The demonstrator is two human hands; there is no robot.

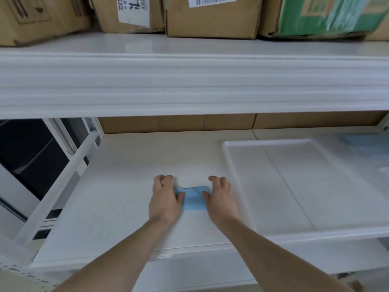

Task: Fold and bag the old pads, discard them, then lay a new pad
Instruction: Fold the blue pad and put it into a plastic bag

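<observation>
both hands, left hand (163, 200) and right hand (219, 199), are pinching opposite ends of the folded blue pad (193, 198) and pressing it on the shelf (126, 186), likely keeping the fold compact, beside the white tray (229, 165).

white shelf (117, 199), blue pad (193, 198), tray (228, 152)
</observation>
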